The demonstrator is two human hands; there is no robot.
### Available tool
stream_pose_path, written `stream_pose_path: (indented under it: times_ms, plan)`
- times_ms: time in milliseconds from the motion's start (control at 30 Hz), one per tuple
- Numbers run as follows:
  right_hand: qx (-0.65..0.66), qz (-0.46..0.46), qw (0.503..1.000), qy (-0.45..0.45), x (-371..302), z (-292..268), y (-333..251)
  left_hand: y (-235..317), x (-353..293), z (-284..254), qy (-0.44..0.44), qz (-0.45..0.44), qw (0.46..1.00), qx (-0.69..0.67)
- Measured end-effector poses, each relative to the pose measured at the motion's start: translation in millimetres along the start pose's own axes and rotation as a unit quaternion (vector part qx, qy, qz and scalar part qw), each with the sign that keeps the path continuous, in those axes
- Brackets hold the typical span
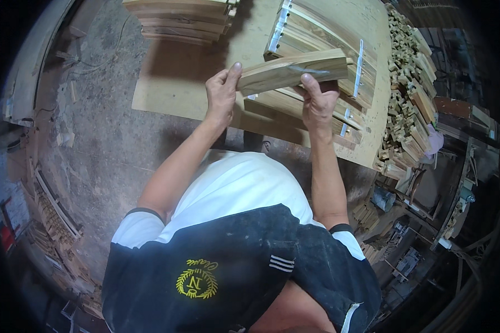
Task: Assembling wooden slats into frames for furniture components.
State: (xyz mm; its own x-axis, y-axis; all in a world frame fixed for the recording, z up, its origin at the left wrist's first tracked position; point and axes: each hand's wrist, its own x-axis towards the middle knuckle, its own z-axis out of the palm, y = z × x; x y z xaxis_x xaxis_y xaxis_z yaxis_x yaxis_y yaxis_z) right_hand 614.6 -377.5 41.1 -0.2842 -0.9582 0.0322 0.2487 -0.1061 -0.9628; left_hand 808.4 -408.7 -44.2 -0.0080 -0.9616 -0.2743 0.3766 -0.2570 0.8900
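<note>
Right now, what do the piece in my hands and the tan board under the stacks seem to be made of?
Held piece: most likely solid wood, apparently unvarnished; streaky grain shows on its dull face. Tan board: probably a wood-based sheet, maybe plywood or fibreboard, seemingly unpainted; it looks flat, matte and mostly even in colour.

From the wearer's head, one wide fisheye view is looking steeply down, facing past the nearby shirt [239,238] toward the left hand [221,95] and right hand [320,106].

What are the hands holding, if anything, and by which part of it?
A curved wooden board: the left hand grips its left end, and the right hand holds its lower edge near the right end.
</note>
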Motion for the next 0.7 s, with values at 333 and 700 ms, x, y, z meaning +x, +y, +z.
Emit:
stream_pose_path:
  times_ms: [333,700]
  plan:
    - [-0.221,-0.114,0.959,-0.136,20.3,-30.2,6.1,18.4,21.6,-31.3,0.037,0.051,0.998,0.022]
    - [-0.356,-0.175,0.893,-0.214,5.4,-11.2,-2.7,33.5,11.6,2.3,-0.064,0.172,0.979,0.084]
